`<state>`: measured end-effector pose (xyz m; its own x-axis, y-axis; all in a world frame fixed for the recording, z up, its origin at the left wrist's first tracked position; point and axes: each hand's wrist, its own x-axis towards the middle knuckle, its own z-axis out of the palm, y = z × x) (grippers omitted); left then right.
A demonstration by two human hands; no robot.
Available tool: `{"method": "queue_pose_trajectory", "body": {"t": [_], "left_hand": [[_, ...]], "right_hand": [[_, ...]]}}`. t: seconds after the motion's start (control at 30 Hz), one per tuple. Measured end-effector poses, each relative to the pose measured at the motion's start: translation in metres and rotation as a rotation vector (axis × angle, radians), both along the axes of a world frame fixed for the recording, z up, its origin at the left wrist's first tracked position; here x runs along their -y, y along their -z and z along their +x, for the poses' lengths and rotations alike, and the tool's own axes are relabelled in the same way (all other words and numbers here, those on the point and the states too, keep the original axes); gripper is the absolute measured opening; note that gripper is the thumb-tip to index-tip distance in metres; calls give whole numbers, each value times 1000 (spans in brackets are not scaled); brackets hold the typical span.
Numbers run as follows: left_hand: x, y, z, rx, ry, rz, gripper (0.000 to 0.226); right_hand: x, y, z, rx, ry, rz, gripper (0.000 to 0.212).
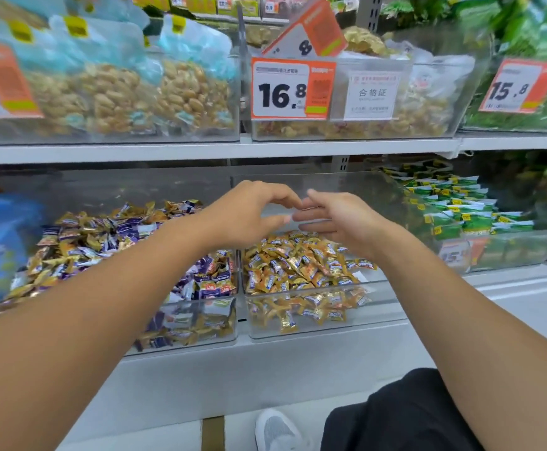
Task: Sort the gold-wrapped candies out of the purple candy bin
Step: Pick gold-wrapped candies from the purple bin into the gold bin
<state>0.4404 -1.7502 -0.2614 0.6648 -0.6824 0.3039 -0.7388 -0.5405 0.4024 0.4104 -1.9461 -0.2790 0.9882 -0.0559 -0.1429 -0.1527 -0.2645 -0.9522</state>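
Shelving [200, 154] in white metal runs across the view in two tiers, the largest thing here. On the upper tier, from nine o'clock round to twelve, clear tubs hold bagged peanuts [128, 96]; at one o'clock sits a tub with an orange price tag [293, 89] reading 16.8 and a white certificate card [372, 92] just beside it.

On the lower tier stand three clear bins side by side. The purple candy bin [200, 323] lies at about eight o'clock from the frame's middle, its heap a mix of purple-wrapped candies [213, 281] and gold-wrapped candies [70, 242] lying among them. Touching its right wall is the gold candy bin [314, 323], near six o'clock of the hands, filled with gold pieces only. At three o'clock is a bin of green-wrapped candies [461, 206].

Two bare forearms reach in from the lower corners and meet at the centre, above the back of the gold candy bin. The left hand [249, 213] has its fingers curved forward and its thumb under them, the tips close together; whether anything is pinched there cannot be told. The right hand [337, 219] is spread loosely, fingers straight and pointing toward nine o'clock, holding nothing, its fingertips just meeting those of the left hand.

At six o'clock, along the bottom edge, a grey shoe [278, 431] and a dark trouser leg [405, 415] show on the floor side of the shelf.
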Motion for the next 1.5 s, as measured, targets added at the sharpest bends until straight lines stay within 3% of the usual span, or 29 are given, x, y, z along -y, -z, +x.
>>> {"method": "queue_pose_trajectory", "body": {"t": [0.1,0.17,0.27,0.33,0.4,0.53,0.63,0.77,0.87,0.97,1.0,1.03,1.13,1.3,1.4,1.5], "left_hand": [[-39,-5,-22,27,-74,-142,11],[-88,5,-27,76,-259,-212,4],[-176,24,-22,102,-668,-169,11],[-221,33,-18,36,-885,-7,42],[-246,44,-17,-16,-967,68,57],[-257,61,-16,-156,-907,147,65],[-264,65,-13,-218,-899,113,69],[-273,74,-9,-255,-905,58,47],[-275,80,-4,-276,-885,41,39],[-278,82,-2,-299,-912,-19,42],[-279,81,-2,-309,-920,-41,42],[-279,81,-1,-320,-925,-56,43],[-281,79,2,-314,-933,-76,62],[-282,79,1,-239,-874,-23,71],[-279,76,-1,-135,-819,18,56],[-273,73,-4,-72,-788,-47,33]], "right_hand": [[-31,-17,-16,374,-88,-483,16],[-68,-33,-30,600,-218,-671,12],[-134,-36,-43,652,-474,-722,13],[-172,-25,-24,668,-551,-821,25],[-206,-19,15,641,-566,-925,39],[-269,-20,96,324,-701,-1009,48],[-304,-11,131,210,-736,-992,48],[-342,-4,146,55,-772,-859,50],[-363,3,159,1,-744,-940,48],[-371,21,188,-86,-740,-930,90],[-373,22,189,-115,-770,-921,91],[-375,20,184,-137,-816,-926,77],[-369,14,173,-85,-934,-935,39],[-351,-2,156,108,-984,-983,28],[-333,-9,132,248,-1051,-1017,29],[-305,-14,107,251,-941,-891,44]]}}
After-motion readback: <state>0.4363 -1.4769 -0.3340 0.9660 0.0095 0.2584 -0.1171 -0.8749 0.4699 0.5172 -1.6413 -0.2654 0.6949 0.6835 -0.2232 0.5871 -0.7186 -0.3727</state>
